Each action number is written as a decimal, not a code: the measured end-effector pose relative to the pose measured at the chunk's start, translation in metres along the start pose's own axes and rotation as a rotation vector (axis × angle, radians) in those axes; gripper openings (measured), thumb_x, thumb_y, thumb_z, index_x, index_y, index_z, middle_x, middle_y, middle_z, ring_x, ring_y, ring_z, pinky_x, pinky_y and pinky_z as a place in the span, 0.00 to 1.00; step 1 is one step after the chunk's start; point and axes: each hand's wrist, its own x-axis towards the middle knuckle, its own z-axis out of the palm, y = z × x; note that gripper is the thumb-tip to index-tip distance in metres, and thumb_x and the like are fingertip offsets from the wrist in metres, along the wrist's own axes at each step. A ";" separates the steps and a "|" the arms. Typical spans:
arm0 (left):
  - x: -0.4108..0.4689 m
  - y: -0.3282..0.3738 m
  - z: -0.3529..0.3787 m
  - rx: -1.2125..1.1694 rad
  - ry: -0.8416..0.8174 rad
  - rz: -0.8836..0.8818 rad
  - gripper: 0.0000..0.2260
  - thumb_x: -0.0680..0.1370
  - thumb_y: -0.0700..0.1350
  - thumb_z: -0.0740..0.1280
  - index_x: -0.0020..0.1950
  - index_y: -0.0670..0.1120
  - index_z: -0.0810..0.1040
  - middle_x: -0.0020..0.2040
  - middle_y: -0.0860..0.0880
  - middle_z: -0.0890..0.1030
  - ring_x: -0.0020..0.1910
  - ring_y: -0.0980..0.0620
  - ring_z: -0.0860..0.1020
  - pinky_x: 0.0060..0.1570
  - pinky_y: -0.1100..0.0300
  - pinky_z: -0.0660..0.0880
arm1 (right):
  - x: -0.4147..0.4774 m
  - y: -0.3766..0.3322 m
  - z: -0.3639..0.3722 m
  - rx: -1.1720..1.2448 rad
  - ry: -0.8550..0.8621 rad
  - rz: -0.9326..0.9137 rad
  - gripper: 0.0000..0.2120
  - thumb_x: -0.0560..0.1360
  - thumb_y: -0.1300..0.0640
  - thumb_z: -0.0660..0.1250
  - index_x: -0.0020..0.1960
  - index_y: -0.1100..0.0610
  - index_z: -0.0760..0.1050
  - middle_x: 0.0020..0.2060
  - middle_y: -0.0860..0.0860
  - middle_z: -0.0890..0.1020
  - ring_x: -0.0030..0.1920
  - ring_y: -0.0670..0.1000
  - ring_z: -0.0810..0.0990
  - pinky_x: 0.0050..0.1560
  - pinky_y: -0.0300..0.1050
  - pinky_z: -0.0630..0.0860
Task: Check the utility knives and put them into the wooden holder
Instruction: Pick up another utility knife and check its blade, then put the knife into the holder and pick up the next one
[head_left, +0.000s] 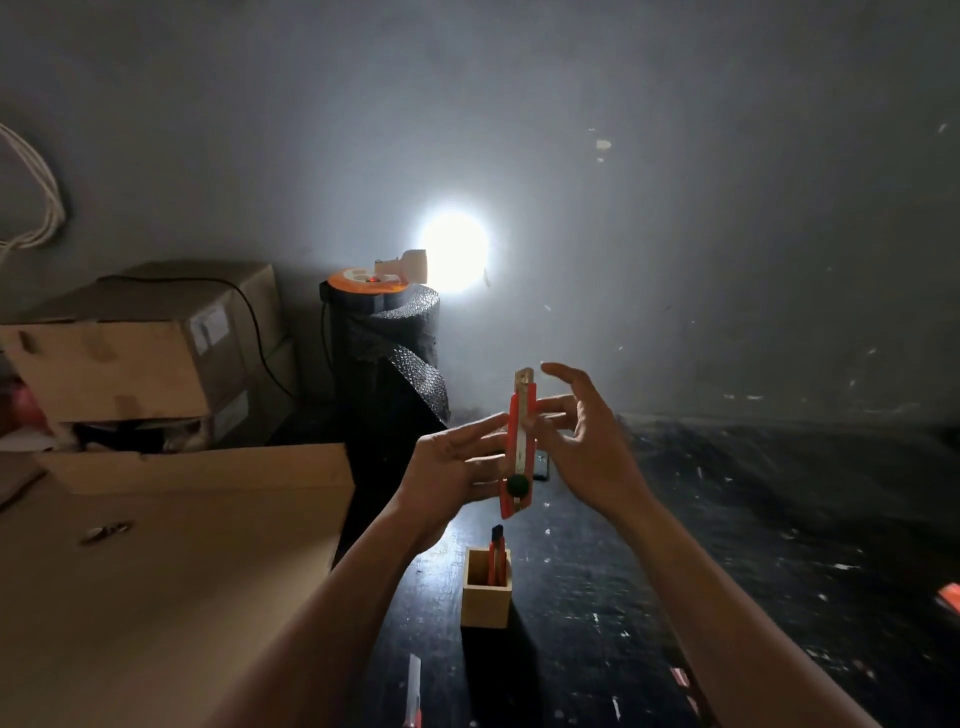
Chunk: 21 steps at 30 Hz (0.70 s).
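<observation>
An orange utility knife (519, 447) stands nearly upright in the air, blade end up, with a dark round knob near its lower end. My left hand (452, 467) holds it from the left with its fingers against the body. My right hand (582, 431) hovers at its right side with fingers spread and curved, fingertips near the knife. Below them a small square wooden holder (487, 597) stands on the dark table, with an orange knife (497, 553) sticking out of it. Another knife (413, 691) lies on the table near the bottom edge.
A large cardboard sheet (171, 561) covers the left side, with stacked cardboard boxes (140, 353) behind it. A roll of black bubble wrap (389, 353) carries an orange reel and a bright lamp (410, 265). An orange item (950, 597) lies at the far right.
</observation>
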 end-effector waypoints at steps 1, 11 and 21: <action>-0.001 -0.007 -0.002 0.011 -0.004 -0.021 0.21 0.77 0.26 0.67 0.68 0.42 0.82 0.58 0.40 0.88 0.55 0.38 0.87 0.50 0.47 0.86 | 0.004 0.003 0.000 -0.011 -0.017 0.004 0.26 0.78 0.49 0.71 0.70 0.36 0.63 0.55 0.37 0.76 0.47 0.41 0.81 0.48 0.31 0.76; 0.019 -0.113 -0.040 0.236 0.210 -0.270 0.22 0.77 0.34 0.72 0.71 0.43 0.78 0.61 0.40 0.84 0.52 0.49 0.84 0.40 0.65 0.82 | 0.017 0.081 0.040 -0.067 -0.140 0.114 0.20 0.76 0.63 0.72 0.63 0.45 0.75 0.45 0.45 0.83 0.44 0.48 0.85 0.44 0.53 0.86; 0.048 -0.229 -0.057 0.764 0.117 -0.454 0.50 0.68 0.48 0.81 0.84 0.47 0.58 0.79 0.44 0.68 0.79 0.45 0.67 0.77 0.48 0.66 | 0.021 0.184 0.121 -0.123 -0.188 0.206 0.18 0.76 0.67 0.67 0.60 0.49 0.76 0.43 0.49 0.84 0.41 0.47 0.85 0.42 0.46 0.84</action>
